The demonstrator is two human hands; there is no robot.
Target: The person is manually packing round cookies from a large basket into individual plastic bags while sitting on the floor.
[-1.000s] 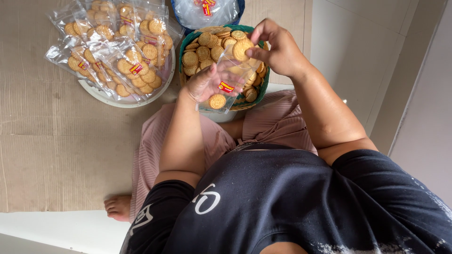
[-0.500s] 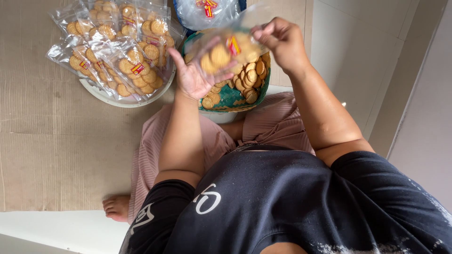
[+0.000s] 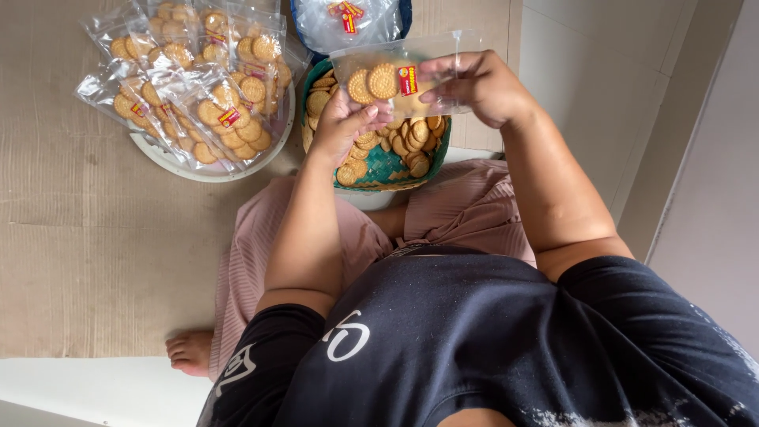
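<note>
You are sitting on a floor covered by 1 sheet of cardboard (image 3: 95, 237), the biggest thing around you. On it to your left lies 1 round white tray (image 3: 170, 158), piled with filled clear packets of biscuits (image 3: 225, 119); they overlap too much for a sure count. Straight ahead, against your knees, stands 1 green woven basket (image 3: 387, 168) holding loose round biscuits (image 3: 415, 134), well over 10. Beyond it sits 1 blue tub (image 3: 405, 16), with a heap of empty clear bags (image 3: 348, 24) inside.

Above the basket you hold 1 clear bag (image 3: 403, 75) level and stretched sideways between both hands. Through it 2 biscuits show plainly near its left end; others further right are blurred behind your fingers. Your left hand (image 3: 344, 122) has its grip closed on the bag's lower left edge, fingers curled up underneath. Your right hand (image 3: 478, 87) pinches the bag's right end, its grip tight with thumb and fingers. The bag and your hands hide the back half of the basket.
</note>
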